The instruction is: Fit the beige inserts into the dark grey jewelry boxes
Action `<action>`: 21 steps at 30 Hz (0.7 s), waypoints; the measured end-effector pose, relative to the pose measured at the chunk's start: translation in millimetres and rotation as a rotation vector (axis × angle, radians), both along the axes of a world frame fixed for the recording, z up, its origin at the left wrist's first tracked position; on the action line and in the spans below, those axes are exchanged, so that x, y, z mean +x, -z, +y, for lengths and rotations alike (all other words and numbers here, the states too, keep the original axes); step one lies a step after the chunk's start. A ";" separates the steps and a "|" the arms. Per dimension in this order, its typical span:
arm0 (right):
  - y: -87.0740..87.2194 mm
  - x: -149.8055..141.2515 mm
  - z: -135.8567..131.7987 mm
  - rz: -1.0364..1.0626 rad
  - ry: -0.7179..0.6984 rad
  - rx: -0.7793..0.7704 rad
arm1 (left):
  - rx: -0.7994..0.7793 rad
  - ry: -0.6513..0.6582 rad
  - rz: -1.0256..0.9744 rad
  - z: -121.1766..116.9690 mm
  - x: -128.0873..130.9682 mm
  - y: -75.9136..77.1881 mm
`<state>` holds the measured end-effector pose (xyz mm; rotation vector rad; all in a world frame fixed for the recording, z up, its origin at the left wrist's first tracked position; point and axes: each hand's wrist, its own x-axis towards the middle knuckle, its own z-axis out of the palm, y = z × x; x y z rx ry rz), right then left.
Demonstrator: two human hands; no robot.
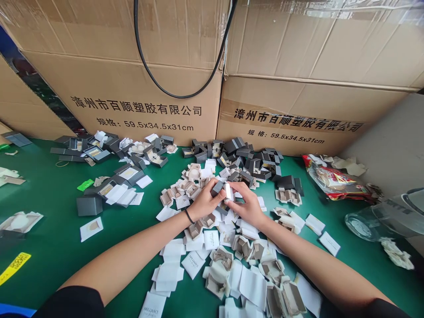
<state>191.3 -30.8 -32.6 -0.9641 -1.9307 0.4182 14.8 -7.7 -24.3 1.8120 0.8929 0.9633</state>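
Note:
Over the middle of the green table, my left hand (206,202) is closed around a small dark grey box (217,188). My right hand (249,206) pinches a white card insert (228,191) right beside that box; whether the insert is partly inside it cannot be made out. Beneath both hands lies a heap of folded card inserts (243,247) with grey-brown insides. White printed cards (193,264) are mixed in, some reading "BRILLIANCE". Behind my hands, more dark boxes (243,148) are piled, several of them open.
Large cardboard cartons (145,79) wall off the back, with a black cable (180,96) looping down. A red snack bag (334,179) and a clear plastic jar (384,218) lie at the right. Another group of dark boxes (89,205) occupies the left.

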 end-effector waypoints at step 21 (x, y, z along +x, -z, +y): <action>7.1 0.7 0.4 0.008 -0.028 -0.113 | 0.002 -0.017 -0.002 -0.4 0.3 1.0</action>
